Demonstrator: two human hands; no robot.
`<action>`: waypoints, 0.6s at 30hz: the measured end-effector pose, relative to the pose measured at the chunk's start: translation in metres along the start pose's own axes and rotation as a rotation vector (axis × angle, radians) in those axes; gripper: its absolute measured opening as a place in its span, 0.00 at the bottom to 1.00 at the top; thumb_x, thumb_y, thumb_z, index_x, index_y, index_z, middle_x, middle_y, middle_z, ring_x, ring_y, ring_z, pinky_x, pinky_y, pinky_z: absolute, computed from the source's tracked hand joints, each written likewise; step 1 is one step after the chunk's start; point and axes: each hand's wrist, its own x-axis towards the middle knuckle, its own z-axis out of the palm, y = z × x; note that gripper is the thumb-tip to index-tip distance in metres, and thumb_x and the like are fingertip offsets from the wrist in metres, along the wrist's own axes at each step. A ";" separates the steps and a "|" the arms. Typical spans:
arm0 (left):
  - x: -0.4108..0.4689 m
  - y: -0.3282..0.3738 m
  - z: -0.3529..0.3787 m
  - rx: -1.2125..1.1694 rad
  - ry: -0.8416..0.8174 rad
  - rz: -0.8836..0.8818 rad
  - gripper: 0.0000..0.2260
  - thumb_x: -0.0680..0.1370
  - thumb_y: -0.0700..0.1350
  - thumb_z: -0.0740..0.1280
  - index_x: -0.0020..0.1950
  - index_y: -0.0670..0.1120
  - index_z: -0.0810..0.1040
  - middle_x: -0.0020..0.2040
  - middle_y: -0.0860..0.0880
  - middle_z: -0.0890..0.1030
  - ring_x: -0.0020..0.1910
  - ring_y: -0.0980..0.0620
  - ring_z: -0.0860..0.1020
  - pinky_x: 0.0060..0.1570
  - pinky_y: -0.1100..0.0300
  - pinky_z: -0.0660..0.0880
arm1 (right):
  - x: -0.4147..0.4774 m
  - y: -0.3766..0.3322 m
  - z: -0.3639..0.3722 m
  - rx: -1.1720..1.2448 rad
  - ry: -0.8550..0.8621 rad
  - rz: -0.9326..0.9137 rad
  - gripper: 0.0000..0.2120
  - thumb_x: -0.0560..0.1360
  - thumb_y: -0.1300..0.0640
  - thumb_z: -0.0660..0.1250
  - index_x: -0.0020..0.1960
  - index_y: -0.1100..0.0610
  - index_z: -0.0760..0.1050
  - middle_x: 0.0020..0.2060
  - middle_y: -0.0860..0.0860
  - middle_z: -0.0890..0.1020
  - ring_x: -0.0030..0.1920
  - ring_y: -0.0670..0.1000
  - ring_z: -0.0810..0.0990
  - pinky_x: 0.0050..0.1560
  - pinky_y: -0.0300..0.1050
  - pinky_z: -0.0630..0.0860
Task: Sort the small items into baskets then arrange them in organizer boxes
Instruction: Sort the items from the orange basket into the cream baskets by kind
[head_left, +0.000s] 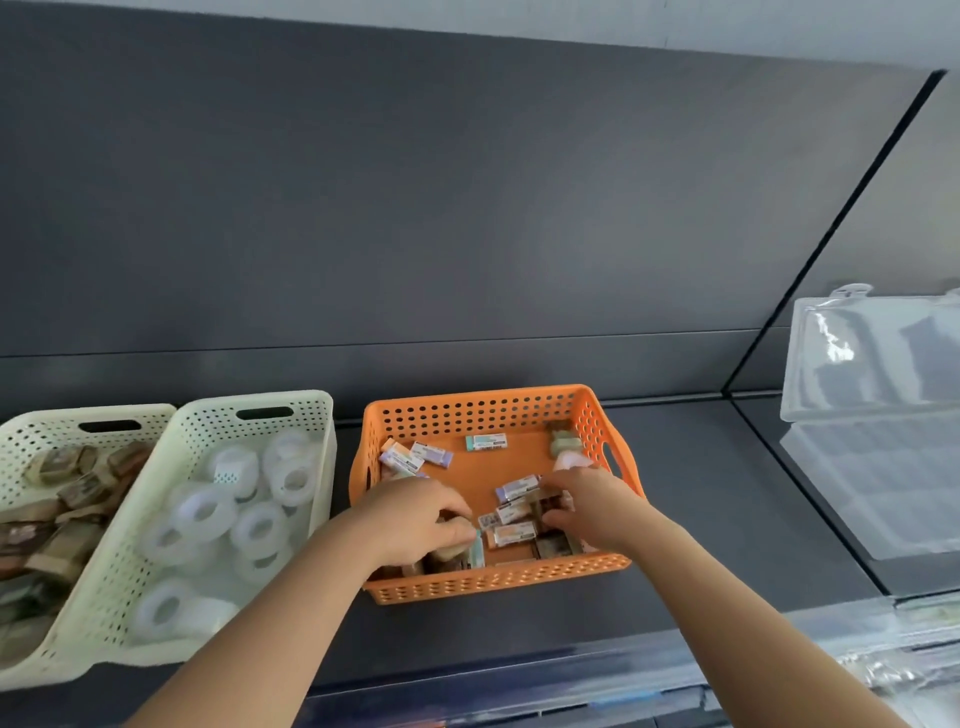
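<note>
Back wall (467, 208): dark grey panel, fills the upper half of the frame.
Counter (701, 493): dark grey, runs across the lower half; everything stands on it.
Organizer box (872, 483): clear plastic, right edge of frame, lid raised behind it; divided into compartments, contents too hazy to read.
Middle cream basket (208, 408): perforated, lower left, holds white rings (200, 512) heaped loosely.
Far-left cream basket (31, 421): touches the middle one, cut off by the frame edge; full of brown blocks (83, 491).
Orange basket (478, 410): perforated, centre of frame, just right of the cream pair. Task items are in here.
Left hand (415, 519): inside the orange basket at its lower left, fingers curled, thumb and fingertips pinching a teal-edged packet (476, 552) standing on end.
Right hand (592, 501): inside the basket at its right side, fingers bent down into the heap; cannot tell whether it grips anything.
Small packets (485, 441): pale, labelled, scattered along the basket's far side and piled between the two hands, mixed with a few brown blocks.
</note>
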 end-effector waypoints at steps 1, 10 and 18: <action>0.001 -0.001 0.002 0.016 0.009 -0.002 0.12 0.79 0.60 0.59 0.55 0.59 0.79 0.52 0.62 0.78 0.50 0.58 0.76 0.51 0.55 0.75 | 0.001 0.001 0.002 0.019 -0.002 0.006 0.21 0.77 0.49 0.65 0.69 0.47 0.69 0.62 0.54 0.74 0.55 0.53 0.77 0.53 0.45 0.76; 0.001 0.013 0.003 -0.064 0.010 -0.012 0.12 0.82 0.52 0.57 0.62 0.58 0.75 0.56 0.58 0.78 0.35 0.59 0.80 0.43 0.59 0.79 | 0.006 0.004 0.003 0.156 0.110 -0.047 0.15 0.70 0.51 0.73 0.54 0.46 0.72 0.53 0.47 0.74 0.49 0.47 0.76 0.47 0.42 0.77; -0.004 -0.002 -0.001 -0.305 0.136 -0.029 0.14 0.73 0.55 0.72 0.56 0.62 0.74 0.53 0.62 0.76 0.50 0.60 0.76 0.50 0.59 0.77 | -0.001 -0.009 -0.003 0.282 0.203 -0.130 0.20 0.71 0.52 0.73 0.62 0.50 0.75 0.52 0.45 0.76 0.49 0.45 0.76 0.52 0.41 0.76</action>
